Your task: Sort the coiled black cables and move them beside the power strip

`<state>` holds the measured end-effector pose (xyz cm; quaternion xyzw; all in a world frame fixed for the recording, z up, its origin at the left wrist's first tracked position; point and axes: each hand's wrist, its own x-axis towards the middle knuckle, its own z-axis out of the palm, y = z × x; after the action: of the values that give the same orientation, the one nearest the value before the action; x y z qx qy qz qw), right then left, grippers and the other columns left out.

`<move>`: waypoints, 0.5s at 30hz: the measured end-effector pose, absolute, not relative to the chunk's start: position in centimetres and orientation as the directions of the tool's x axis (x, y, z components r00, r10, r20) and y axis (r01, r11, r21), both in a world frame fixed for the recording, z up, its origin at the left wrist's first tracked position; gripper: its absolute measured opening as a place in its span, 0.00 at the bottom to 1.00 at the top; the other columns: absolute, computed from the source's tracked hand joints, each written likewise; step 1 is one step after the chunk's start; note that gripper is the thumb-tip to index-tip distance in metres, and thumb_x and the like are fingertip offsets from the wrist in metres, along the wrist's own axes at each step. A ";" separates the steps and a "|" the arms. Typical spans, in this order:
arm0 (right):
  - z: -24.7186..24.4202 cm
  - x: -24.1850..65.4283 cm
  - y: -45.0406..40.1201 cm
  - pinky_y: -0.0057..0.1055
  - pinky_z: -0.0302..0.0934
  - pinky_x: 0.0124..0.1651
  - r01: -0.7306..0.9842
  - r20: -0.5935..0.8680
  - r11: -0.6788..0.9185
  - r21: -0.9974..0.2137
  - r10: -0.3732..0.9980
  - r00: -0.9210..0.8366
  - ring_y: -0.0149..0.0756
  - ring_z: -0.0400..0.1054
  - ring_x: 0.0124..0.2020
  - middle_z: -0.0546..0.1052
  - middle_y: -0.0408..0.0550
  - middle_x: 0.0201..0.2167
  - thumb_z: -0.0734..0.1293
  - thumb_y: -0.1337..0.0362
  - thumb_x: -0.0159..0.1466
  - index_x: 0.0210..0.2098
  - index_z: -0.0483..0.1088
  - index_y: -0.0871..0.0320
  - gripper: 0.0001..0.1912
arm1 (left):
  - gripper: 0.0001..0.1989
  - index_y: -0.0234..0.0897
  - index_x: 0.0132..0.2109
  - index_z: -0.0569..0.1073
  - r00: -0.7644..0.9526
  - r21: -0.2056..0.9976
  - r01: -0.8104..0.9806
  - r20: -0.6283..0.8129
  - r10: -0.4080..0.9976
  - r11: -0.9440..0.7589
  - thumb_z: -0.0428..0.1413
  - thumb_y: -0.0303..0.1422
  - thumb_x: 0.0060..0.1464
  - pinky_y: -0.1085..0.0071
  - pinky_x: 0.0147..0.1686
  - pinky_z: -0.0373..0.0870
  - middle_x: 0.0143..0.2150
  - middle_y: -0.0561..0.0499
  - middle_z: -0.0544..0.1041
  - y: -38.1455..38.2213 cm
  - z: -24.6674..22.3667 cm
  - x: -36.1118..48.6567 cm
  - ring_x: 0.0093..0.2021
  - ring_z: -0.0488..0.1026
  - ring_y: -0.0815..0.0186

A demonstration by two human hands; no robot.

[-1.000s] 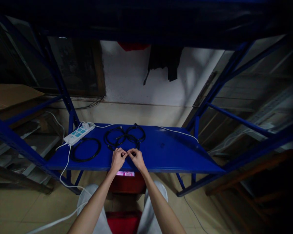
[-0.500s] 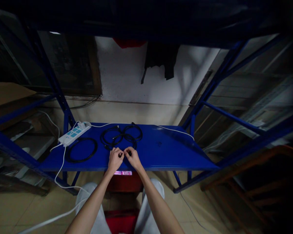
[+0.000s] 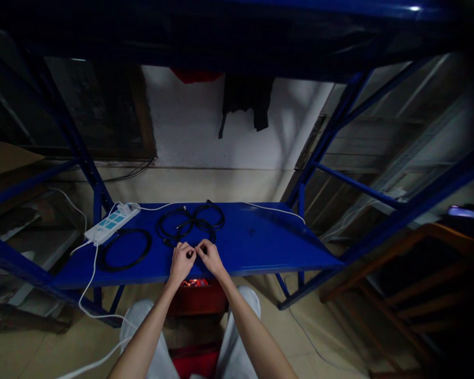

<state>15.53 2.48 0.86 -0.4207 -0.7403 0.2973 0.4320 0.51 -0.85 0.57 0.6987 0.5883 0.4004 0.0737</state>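
Note:
My left hand point(image 3: 182, 261) and my right hand point(image 3: 210, 256) meet over the front of a blue shelf point(image 3: 256, 250). Both have thumb and fingers pinched together, with the tips nearly touching. Whatever lies between them is too small and dark to make out. Just beyond the hands, several overlapping loops of black cable point(image 3: 223, 215) rest on the shelf, partly hidden by my fingers. To the left lies a separate coil of black cable point(image 3: 150, 245).
A white power strip point(image 3: 112, 223) with blue-green sockets sits at the shelf's left end. Its white cord point(image 3: 94, 271) drops over the front edge. Another white cord point(image 3: 276, 209) runs along the back. Blue uprights point(image 3: 314, 152) frame the sides. A wooden chair point(image 3: 379, 263) stands at right.
The view has shifted slightly, moving the scene a little leftward. My hands keep the same pinching pose at the shelf's front, and the cables lie as before.

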 end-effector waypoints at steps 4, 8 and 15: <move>1.0 15.6 2.4 0.28 0.60 0.39 0.392 0.381 0.460 -0.797 0.886 -0.264 0.35 0.68 0.35 0.73 0.45 0.31 0.63 0.61 0.65 0.32 0.69 0.56 0.07 | 0.09 0.40 0.29 0.75 -0.013 0.614 0.724 0.469 0.883 -0.315 0.56 0.31 0.58 0.66 0.38 0.62 0.29 0.51 0.72 -0.5 0.3 0.4 0.36 0.67 0.62; 1.2 15.6 2.3 0.29 0.60 0.40 0.406 0.381 0.468 -0.784 0.881 -0.280 0.36 0.68 0.35 0.74 0.46 0.32 0.62 0.61 0.66 0.33 0.70 0.56 0.08 | 0.08 0.40 0.30 0.76 -0.033 0.629 0.713 0.472 0.881 -0.311 0.56 0.31 0.57 0.66 0.39 0.63 0.29 0.50 0.72 -0.4 0.3 0.4 0.36 0.67 0.62; 0.8 15.3 2.4 0.30 0.60 0.42 0.418 0.403 0.496 -0.761 0.867 -0.295 0.37 0.67 0.37 0.74 0.46 0.32 0.61 0.62 0.67 0.35 0.71 0.55 0.08 | 0.09 0.40 0.30 0.77 -0.036 0.626 0.719 0.468 0.883 -0.302 0.56 0.29 0.57 0.67 0.39 0.62 0.29 0.51 0.72 -0.5 0.3 0.2 0.36 0.67 0.63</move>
<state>15.33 2.43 0.82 -0.4235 -0.7581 0.2696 0.4161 0.21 -0.52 0.32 0.6873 0.5826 0.4228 0.0971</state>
